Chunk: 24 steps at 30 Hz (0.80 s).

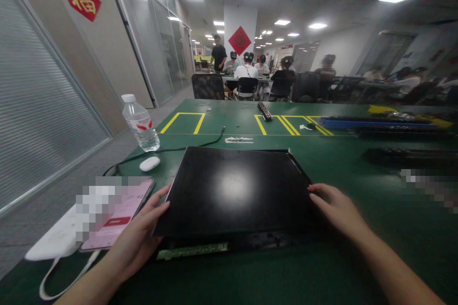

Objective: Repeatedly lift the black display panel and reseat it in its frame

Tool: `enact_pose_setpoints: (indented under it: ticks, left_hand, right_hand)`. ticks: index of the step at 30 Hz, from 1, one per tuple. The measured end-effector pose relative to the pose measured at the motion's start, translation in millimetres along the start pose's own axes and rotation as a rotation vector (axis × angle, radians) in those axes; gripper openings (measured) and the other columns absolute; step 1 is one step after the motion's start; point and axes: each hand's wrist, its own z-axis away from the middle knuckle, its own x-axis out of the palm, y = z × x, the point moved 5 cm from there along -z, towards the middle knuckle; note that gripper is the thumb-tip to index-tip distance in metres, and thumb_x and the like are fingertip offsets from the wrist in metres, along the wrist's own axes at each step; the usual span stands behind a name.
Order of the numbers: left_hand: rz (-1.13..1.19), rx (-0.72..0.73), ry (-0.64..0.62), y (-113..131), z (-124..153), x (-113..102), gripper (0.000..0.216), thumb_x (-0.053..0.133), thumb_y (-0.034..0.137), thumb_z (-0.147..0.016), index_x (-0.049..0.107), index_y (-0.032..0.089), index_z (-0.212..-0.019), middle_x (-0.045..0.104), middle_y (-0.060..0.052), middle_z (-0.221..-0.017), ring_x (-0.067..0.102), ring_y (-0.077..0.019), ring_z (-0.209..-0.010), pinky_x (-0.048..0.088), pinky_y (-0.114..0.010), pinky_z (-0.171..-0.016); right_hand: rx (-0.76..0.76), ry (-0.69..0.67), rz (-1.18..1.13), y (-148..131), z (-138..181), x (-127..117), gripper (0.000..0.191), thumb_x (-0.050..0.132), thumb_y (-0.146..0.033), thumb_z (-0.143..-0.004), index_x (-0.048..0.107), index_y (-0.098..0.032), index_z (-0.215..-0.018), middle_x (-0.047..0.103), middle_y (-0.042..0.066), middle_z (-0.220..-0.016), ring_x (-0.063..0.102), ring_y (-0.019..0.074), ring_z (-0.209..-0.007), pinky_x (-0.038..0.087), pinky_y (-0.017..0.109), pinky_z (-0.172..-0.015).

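Two hands show at the bottom of my view, both cut off at the forearm by the frame's lower edge. My left hand (139, 228) lies against the left edge of the black panel (232, 190), fingers straight and close together; I cannot tell whether any curl beneath it. My right hand (336, 209) rests flat at the panel's right edge, fingers stretched out and pressed side by side, pinching nothing.

The panel lies flat on the green desk (358, 257) in the middle of the frame, tilted slightly, with glare on its top. Under its near edge a strip of green board (193, 251) peeks out; the rest is hidden.

At lower left a phone (119, 212) sits just beside my left hand, its upper part blurred out, resting on a white pad (50, 245) with a strap (60, 283).

Further back, left of centre, are a white oval object (149, 163), a cable (179, 148) and a water bottle (140, 124).

Yellow lines (182, 123) and a black strip (265, 111) mark the far end of the desk. The right side is smeared and hard to read. People (246, 74) sit far off, too small to make out.
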Motion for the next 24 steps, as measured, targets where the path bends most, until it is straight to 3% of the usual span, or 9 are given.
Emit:
enact_pose_setpoints:
  ticks: [9, 17, 24]
  left_hand:
    - [-0.035, -0.003, 0.014, 1.2, 0.0, -5.3, 0.074, 0.090, 0.030, -0.075, 0.067, 0.036, -0.145, 0.076, -0.004, -0.138, 0.075, -0.0328, -0.119, 0.062, -0.033, -0.077]
    - [-0.006, 0.016, 0.018, 2.1, 4.0, -0.6, 0.077, 0.090, 0.027, -0.074, 0.066, 0.036, -0.147, 0.076, -0.004, -0.139, 0.076, -0.0322, -0.116, 0.062, -0.034, -0.078]
    - [-0.002, -0.009, 0.004, -0.3, -3.1, -5.8, 0.092, 0.094, 0.021, -0.067, 0.061, 0.037, -0.152, 0.077, -0.005, -0.138, 0.077, -0.0317, -0.115, 0.065, -0.033, -0.080]
  right_hand:
    - [-0.016, 0.004, 0.073, -1.5, -0.8, -1.1, 0.039, 0.059, -0.056, -0.076, 0.081, -0.028, -0.093, 0.080, 0.010, -0.115, 0.070, 0.0351, -0.113, 0.051, 0.054, -0.104]
    - [-0.024, 0.004, 0.068, -2.5, -1.2, -2.6, 0.038, 0.059, -0.057, -0.076, 0.081, -0.029, -0.089, 0.081, 0.009, -0.113, 0.071, 0.0348, -0.113, 0.052, 0.052, -0.104]
    - [-0.004, 0.000, 0.068, 0.7, -1.8, -2.5, 0.038, 0.059, -0.056, -0.075, 0.082, -0.029, -0.090, 0.080, 0.010, -0.116, 0.071, 0.0351, -0.114, 0.051, 0.053, -0.105]
